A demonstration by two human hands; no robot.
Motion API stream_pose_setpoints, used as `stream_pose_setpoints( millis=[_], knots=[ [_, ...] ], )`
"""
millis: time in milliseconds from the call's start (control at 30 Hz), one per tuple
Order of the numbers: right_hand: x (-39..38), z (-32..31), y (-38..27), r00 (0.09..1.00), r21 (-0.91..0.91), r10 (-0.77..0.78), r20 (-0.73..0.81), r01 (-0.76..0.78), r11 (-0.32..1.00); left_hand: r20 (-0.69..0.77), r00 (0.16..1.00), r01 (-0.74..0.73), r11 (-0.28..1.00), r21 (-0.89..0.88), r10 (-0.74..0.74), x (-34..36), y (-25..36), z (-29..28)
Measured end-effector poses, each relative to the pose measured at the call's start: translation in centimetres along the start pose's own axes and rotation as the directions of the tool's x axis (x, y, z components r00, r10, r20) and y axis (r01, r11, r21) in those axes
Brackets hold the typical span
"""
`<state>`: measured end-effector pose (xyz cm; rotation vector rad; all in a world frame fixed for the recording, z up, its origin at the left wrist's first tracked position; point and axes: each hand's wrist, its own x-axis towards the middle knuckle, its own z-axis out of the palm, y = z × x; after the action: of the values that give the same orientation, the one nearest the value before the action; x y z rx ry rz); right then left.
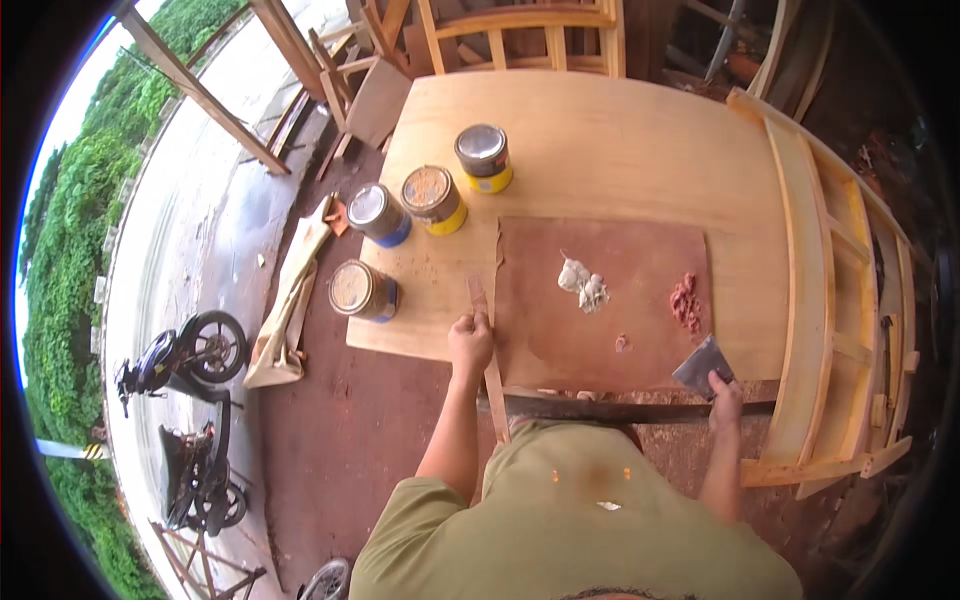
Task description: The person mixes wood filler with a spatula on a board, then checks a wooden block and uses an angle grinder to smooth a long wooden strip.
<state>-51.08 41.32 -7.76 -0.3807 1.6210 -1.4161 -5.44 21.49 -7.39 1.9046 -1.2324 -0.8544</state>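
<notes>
My left hand is closed around a thin wooden stick beside the left edge of a brown board. My right hand grips a flat, dark grey scraper, its blade over the board's near right corner. On the board lie a lump of white paste, a reddish-pink lump on the right and a small pinkish dab nearer me. The board rests on a light wooden tabletop.
Several paint cans stand at the table's left, among them a dark-lidded one and one with a crusted tan lid. A wooden frame leans along the right side. Pale cloth lies on the floor; motorcycles stand outside at left.
</notes>
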Motion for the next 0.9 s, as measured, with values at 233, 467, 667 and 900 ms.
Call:
stream_pose_setpoints(
  millis=[233, 467, 667, 900],
  knots=[
    [-2.2, 0.7, -1.2, 0.982, 0.030, -0.133, -0.130, 0.138, 0.990, 0.053, 0.990, -0.131, 0.991, 0.008, 0.131, 4.3, 1.7, 0.8],
    [-1.4, 8.4, -9.0, 0.991, 0.269, -0.133, 0.005, 0.126, 0.955, -0.005, 0.946, -0.308, 0.906, 0.292, 0.323, 7.0, -0.1, 3.3],
    [2.9, 17.1, -8.0, 0.825, -0.470, -0.311, 0.472, 0.533, 0.703, -0.156, 0.867, -0.380, 0.831, 0.407, 0.473, 4.9, 2.1, 4.0],
    [4.8, 22.7, -9.3, 0.681, -0.600, -0.397, 0.615, 0.732, 0.324, -0.133, 0.862, -0.385, 0.803, 0.455, 0.489, 5.4, 2.0, 4.5]
  ],
)
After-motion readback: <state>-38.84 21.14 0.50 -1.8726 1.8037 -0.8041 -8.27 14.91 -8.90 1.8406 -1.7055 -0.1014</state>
